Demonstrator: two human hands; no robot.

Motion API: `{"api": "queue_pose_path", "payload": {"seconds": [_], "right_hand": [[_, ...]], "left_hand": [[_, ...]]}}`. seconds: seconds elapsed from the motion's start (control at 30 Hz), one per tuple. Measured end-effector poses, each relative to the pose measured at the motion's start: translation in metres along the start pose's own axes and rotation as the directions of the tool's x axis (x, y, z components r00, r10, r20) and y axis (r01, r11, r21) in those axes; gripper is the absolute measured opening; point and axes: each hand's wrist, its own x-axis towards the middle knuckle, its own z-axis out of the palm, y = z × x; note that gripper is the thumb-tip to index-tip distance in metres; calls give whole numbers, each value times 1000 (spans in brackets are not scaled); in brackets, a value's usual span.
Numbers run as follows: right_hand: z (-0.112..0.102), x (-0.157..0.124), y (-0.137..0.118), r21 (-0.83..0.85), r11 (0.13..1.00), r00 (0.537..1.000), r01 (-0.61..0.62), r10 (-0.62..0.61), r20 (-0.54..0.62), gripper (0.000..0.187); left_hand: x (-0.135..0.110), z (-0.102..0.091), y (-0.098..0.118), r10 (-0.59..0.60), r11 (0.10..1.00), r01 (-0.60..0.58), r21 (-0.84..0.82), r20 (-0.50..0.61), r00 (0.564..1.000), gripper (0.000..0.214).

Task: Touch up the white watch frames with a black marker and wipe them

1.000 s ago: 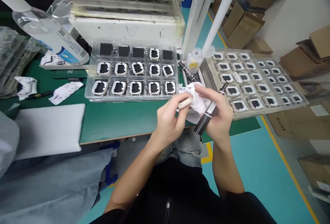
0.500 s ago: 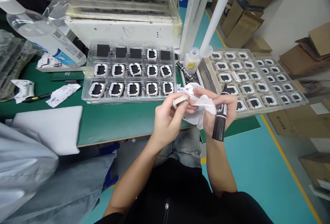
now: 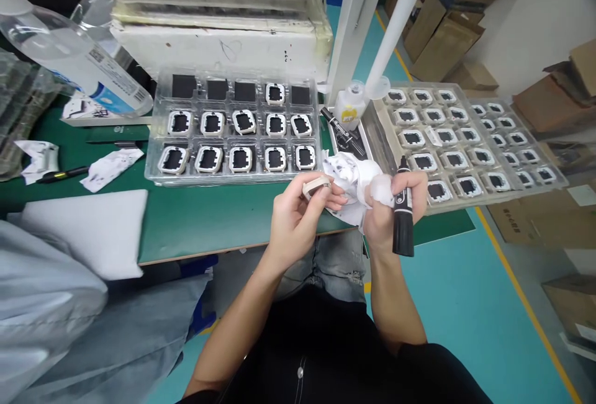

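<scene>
My left hand [image 3: 297, 218] pinches a small pale rounded-square frame [image 3: 315, 187], like a watch case, tilted edge-on between thumb and fingers. In my right hand [image 3: 379, 227] are two things: a black marker pen [image 3: 403, 224], its tip pointing away from me, and a bunched white cloth [image 3: 382, 190] over the thumb and finger. A crumpled, stained white wipe [image 3: 347, 168] lies between the hands at the table edge. Just beyond, a clear plastic tray [image 3: 223, 179] bears rows of similar frames with black centres.
A second tray [image 3: 433, 206] of frames stands at right. Between them are a small white bottle [image 3: 350, 106] and spare markers [image 3: 342, 131] in a box. A large clear bottle [image 3: 79, 56] stands at left, near used wipes [image 3: 112, 168]. Another person's sleeve [image 3: 41, 305] is at lower left.
My left hand has shifted slightly left with the frame. The right hand's fingers have drawn closed around the cloth and moved a little away from the frame; the marker stays in it.
</scene>
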Motion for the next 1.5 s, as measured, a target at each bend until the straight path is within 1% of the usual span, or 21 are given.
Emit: {"api": "queue_pose_path", "payload": {"seconds": [0.07,0.1,0.17,0.23,0.33,0.5,0.6,0.67,0.7,0.77,0.83,0.9,0.93,1.03,1.1,1.23,1.4,1.5], "right_hand": [[2,-3,-1,-45,993,992,107,-109,-59,47],[4,-3,-2,-65,986,985,155,-159,-66,47],[6,-4,-2,-91,972,974,216,-221,-45,45],[8,-6,-1,-94,963,967,251,-254,-19,45],[8,-12,4,-83,966,970,243,-242,31,44],[8,-19,9,-52,976,975,212,-208,73,39],[7,-21,9,-74,978,971,197,-185,149,30],[5,-22,9,-116,971,963,208,-183,198,19],[4,-23,9,-131,966,958,223,-193,213,18],[1,-24,8,-144,958,948,246,-207,244,33],[-2,-25,6,-136,956,939,262,-220,265,48],[-4,-23,4,-141,953,934,269,-222,280,57],[-6,-22,3,-146,949,930,280,-230,288,59],[-7,-17,-1,-124,934,907,334,-283,311,50],[-7,-15,-4,-88,936,901,340,-297,317,42],[-4,-15,-7,-63,951,909,302,-267,320,40],[-5,-16,-6,-16,960,913,280,-262,313,42],[-8,-17,-5,4,967,926,254,-245,288,36]], "left_hand": [[0,-5,-2,-10,1000,10,6,3,1000,14],[0,-7,-2,-18,1000,17,9,4,1000,15],[-1,-12,-5,-41,999,41,24,5,999,17],[-3,-16,-7,-68,996,68,51,1,998,21],[-5,-20,-9,-97,992,98,84,-17,995,25],[-7,-22,-10,-123,988,124,97,-19,992,26],[-10,-23,-10,-99,989,101,104,-22,995,23],[-12,-24,-10,-64,993,64,102,-6,998,20],[-13,-24,-11,-45,994,45,98,5,999,18],[-16,-25,-11,-24,995,21,99,23,999,17],[-17,-26,-11,-29,993,25,112,28,999,19],[-17,-26,-11,-31,992,27,125,31,999,20],[-17,-25,-11,-19,992,15,127,38,999,19],[-16,-22,-11,42,991,-51,120,78,996,15],[-16,-19,-12,61,988,-74,134,97,993,15],[-20,-13,-16,88,973,-102,206,75,993,15],[-29,-13,-21,154,935,-162,316,52,987,21],[-30,-13,-21,166,935,-175,309,56,985,23]]}}
